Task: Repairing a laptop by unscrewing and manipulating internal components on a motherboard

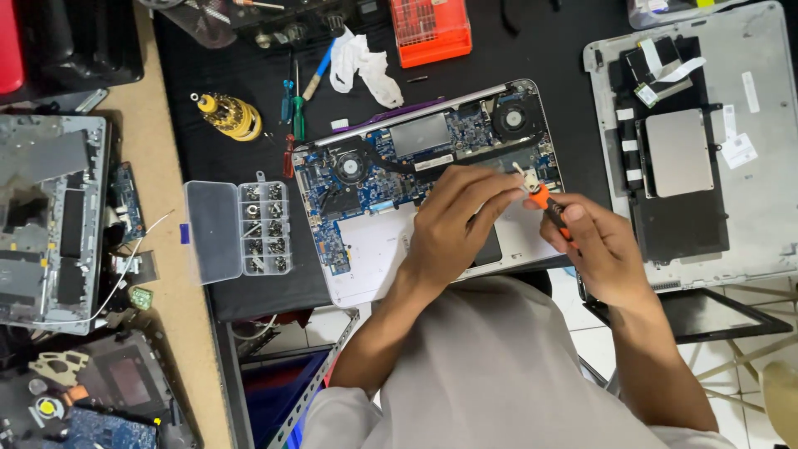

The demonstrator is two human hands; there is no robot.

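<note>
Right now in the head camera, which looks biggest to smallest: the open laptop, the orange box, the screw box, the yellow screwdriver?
1. Open laptop
2. Clear screw box
3. Orange box, partly cut off at the picture's top, so unsure against the screw box
4. Yellow screwdriver

Laptop chassis (366, 258): matt silver metal.
Screwdriver (550, 208): glossy orange plastic handle.
Screw box (237, 230): clear plastic, at nine o'clock.
Mat (540, 50): matt black.
Rag (364, 65): white cloth, at twelve o'clock.
</note>
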